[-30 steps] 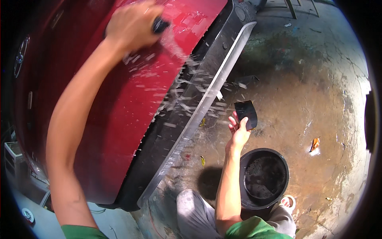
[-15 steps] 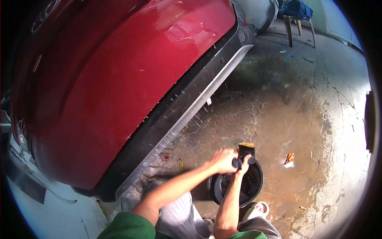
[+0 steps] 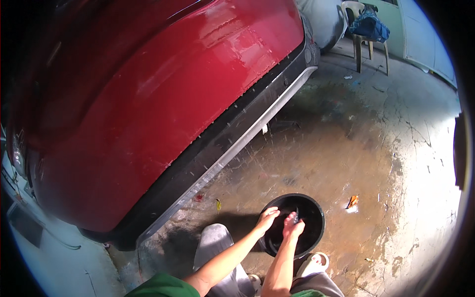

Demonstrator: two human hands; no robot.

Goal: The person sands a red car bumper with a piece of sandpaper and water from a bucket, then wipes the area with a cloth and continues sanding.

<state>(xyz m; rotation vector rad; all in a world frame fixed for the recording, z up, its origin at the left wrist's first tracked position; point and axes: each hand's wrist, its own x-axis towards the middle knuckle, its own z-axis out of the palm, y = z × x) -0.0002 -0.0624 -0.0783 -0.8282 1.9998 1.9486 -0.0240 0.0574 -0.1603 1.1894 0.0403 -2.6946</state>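
A round black bucket [image 3: 322,218] stands on the floor between my feet, its inside dark. My left hand [image 3: 268,218] is over the bucket's left rim, fingers loosely apart, with nothing seen in it. Over the bucket's middle, my right hand [image 3: 293,226] has its fingers curled around a small dark, shiny thing. Its kind is too blurred to tell. Beyond the bucket, on the left, is a red car [image 3: 163,109] with wet, glossy paintwork. Water drops line the edge above its black lower trim [image 3: 225,126].
The wet, cracked concrete floor [image 3: 336,163] stretches right of the car. A dry orange leaf [image 3: 352,201] lies right of the bucket, a yellow leaf [image 3: 218,204] to its left. At the far right stands a plastic chair [image 3: 357,52] with a blue bag [image 3: 369,27] on it.
Both hands have come apart and down into the bucket's opening. The flat black piece with a yellow edge, held up between them earlier, is no longer plainly visible. My view has tilted slightly up.
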